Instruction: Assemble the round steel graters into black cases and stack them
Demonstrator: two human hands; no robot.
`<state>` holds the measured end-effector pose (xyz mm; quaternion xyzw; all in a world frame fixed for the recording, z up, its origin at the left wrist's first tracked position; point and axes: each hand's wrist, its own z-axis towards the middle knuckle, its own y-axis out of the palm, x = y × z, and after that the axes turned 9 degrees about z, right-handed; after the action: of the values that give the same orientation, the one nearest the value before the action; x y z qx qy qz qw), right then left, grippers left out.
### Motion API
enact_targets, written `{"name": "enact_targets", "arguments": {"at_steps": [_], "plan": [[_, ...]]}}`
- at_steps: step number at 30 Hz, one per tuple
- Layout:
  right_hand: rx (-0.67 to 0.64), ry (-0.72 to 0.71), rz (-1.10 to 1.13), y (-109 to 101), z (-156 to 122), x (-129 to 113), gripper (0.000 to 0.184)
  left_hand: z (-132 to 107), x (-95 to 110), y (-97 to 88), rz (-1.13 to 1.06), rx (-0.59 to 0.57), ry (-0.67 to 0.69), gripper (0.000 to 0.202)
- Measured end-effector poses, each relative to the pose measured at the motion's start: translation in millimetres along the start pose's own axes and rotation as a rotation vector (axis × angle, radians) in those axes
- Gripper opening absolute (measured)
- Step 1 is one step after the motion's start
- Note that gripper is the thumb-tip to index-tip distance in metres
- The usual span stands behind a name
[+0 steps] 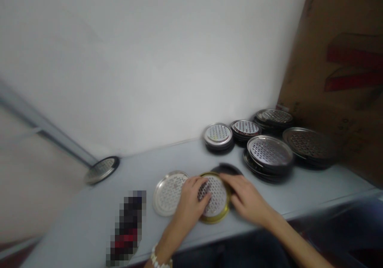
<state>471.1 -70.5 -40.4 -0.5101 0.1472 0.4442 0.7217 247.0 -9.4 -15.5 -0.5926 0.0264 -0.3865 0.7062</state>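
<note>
A gold-rimmed perforated metal disc (216, 198) lies tilted under both hands on the pale table (83, 224). My left hand (191, 200) grips its left side, and my right hand (247, 199) holds its right rim. Just left of it lies a silver perforated disc (169, 193), touching my left hand's edge. A dark disc (226, 169) sits behind my right fingers, partly hidden by them. Several stacks of dark-backed perforated discs stand further back, the nearest (269, 152) just beyond my right hand.
More stacks (218, 137) (275, 117) (308, 145) line the white wall (119, 60), with brown cardboard (338, 72) at the right. A lone disc (101, 170) lies at the far left table corner. A pixelated bottle-shaped object (127, 228) stands near the front edge.
</note>
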Motion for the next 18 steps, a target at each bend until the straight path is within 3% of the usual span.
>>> {"name": "enact_targets", "arguments": {"at_steps": [5,11,18], "plan": [[0.011,-0.009,-0.008,0.9,0.3,0.8,0.064,0.4,8.0,0.3,-0.037,-0.065,0.028,0.032],[0.011,-0.014,-0.006,2.3,0.2,2.5,0.063,-4.7,8.0,-4.2,0.002,-0.182,0.042,0.065],[-0.002,-0.008,-0.026,1.6,0.4,1.4,0.061,-7.0,3.6,-5.1,0.027,-0.145,0.079,0.066]]}}
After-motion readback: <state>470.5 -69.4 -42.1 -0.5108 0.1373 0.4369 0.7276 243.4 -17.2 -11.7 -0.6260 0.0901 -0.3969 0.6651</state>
